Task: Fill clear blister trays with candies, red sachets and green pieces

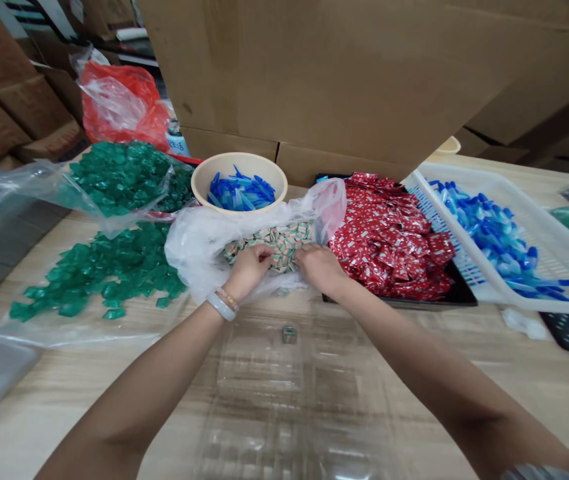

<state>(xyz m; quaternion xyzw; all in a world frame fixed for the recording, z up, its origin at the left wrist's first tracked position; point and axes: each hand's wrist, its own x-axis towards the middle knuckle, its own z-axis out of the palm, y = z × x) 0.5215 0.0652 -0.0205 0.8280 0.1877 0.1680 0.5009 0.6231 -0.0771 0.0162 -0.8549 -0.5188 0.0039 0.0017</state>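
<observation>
Both hands [253, 261] pinch at the small patterned pieces [284, 235] (hold unclear); a tug could spill them.

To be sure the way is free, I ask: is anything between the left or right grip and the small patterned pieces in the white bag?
Nothing visible stands in the way. The left grip and right grip have their fingertips at the small patterned pieces; the white bag is bunched around them, open above.
</observation>
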